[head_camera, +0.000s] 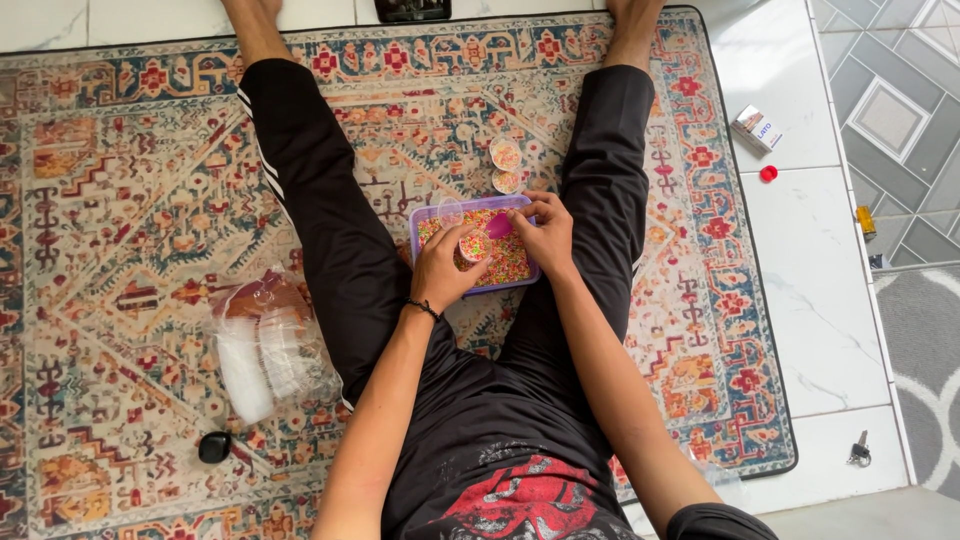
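A patterned rug (130, 200) covers the white tiled floor (810, 280). On the rug lie a purple tray (420, 225), two small cups (506, 166) beyond it, a plastic bag (265, 345) and a black cap (214, 446) left of it.

Black trousers with white side stripes, a black shirt printed red and white, a dark cord bracelet (423, 307).

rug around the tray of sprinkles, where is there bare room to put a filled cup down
Bare rug lies left of the left leg, above the plastic bag, and a strip right of the right leg. Between the legs it is crowded: the tray, two small cups, the left hand and right hand.
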